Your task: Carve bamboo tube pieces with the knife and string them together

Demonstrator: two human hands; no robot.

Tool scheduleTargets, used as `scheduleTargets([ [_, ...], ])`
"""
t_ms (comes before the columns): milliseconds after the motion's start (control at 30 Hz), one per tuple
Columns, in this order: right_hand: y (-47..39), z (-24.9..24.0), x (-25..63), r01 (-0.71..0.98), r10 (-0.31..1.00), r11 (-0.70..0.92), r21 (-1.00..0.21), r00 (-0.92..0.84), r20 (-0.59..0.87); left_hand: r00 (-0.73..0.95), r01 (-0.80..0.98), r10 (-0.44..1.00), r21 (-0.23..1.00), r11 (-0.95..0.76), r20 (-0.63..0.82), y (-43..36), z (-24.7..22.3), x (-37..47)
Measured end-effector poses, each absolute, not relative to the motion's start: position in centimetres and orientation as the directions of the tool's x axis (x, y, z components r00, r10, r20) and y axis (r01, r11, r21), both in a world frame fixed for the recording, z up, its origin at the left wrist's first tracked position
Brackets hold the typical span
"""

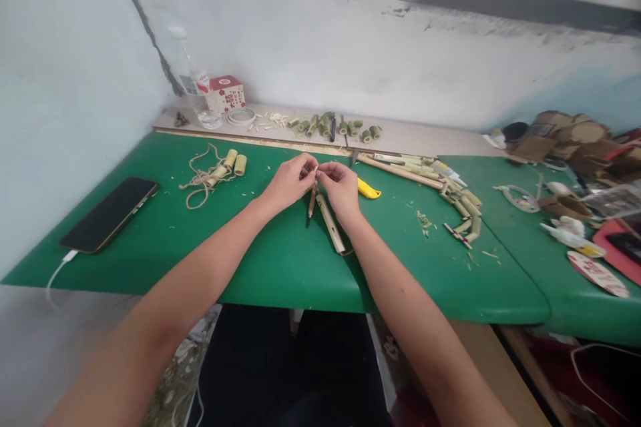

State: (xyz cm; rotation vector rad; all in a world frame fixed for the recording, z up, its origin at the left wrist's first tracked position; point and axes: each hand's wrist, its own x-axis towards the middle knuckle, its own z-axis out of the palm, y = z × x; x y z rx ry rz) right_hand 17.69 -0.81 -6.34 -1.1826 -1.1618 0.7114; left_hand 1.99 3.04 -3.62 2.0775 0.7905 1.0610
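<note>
My left hand (294,180) and my right hand (339,185) meet over the middle of the green table, fingertips pinched together on something small and pale that I cannot make out. Just below the fingers lie a thin brown tool with a dark tip (310,205) and a bamboo tube with a hole in it (331,227). A yellow cutter (368,189) rests to the right of my right hand, partly behind it. Left of my hands sit short bamboo pieces (240,164) with twine (197,199).
A phone (110,215) with a cable lies at the left. Along the back shelf (425,138) stand a bottle (200,97), a box (227,93), tape (241,116) and bamboo bits. Bamboo strips (405,173) and joined segments (471,213) lie right; clutter fills the far right.
</note>
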Motion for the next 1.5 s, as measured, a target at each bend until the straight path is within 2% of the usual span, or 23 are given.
scheduleTargets([
  [200, -0.9, -6.6, 17.6, 0.042, 0.928, 0.227, -0.973, 0.295, 0.229, 0.464, 0.187, 0.766, 0.796, -0.576, 0.445, 3.0, -3.7, 2.0],
  [400, -1.1, -6.3, 17.4, 0.025, 0.923, 0.252, -0.967, 0.295, 0.248, 0.451, 0.189, 0.776, 0.803, -0.566, 0.441, 3.0, -3.6, 2.0],
  [767, -1.6, -5.7, 17.0, 0.238, 0.873, 0.307, -0.921, 0.316, 0.372, 0.432, 0.149, 0.809, 0.852, -0.501, 0.4, 3.1, -3.7, 2.2],
  [1000, -2.0, -5.1, 16.9, 0.336, 0.851, 0.321, -0.885, 0.307, 0.425, 0.453, 0.173, 0.8, 0.842, -0.511, 0.393, 3.0, -3.7, 2.1],
  [1333, -0.9, -6.1, 17.4, 0.24, 0.906, 0.25, -0.938, 0.284, 0.314, 0.507, 0.294, 0.727, 0.7, -0.651, 0.463, 3.1, -3.9, 1.9],
  [1500, -0.9, -6.0, 17.8, 0.149, 0.939, 0.211, -0.966, 0.245, 0.243, 0.531, 0.294, 0.703, 0.674, -0.677, 0.474, 3.1, -3.8, 1.8],
])
